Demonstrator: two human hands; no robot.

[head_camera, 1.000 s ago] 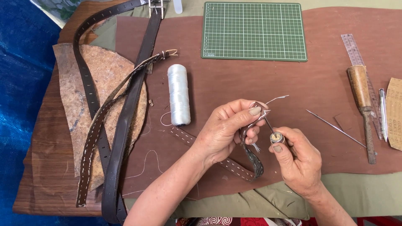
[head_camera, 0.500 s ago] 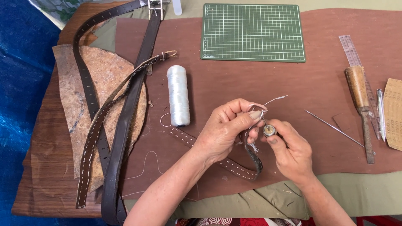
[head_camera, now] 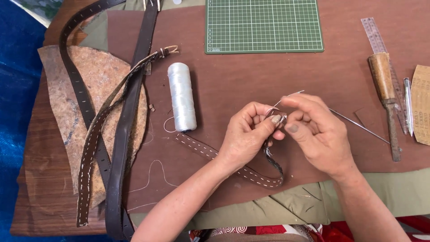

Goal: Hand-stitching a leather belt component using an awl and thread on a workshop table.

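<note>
Hands meet mid-mat: left hand [head_camera: 246, 134] pinches the looped end of the stitched strap [head_camera: 233, 163] w/ fingers closed tight, right hand [head_camera: 318, 132] pinched on what looks like a needle & thread at the same spot. Judging by the white stitch line, most of the strap's length looks sewn, w/ the end at the fingers apparently left. Room's ok: thread spool [head_camera: 181, 96] just left, awl [head_camera: 386, 96] & ruler well right, cutting mat [head_camera: 264, 24] above.
</note>
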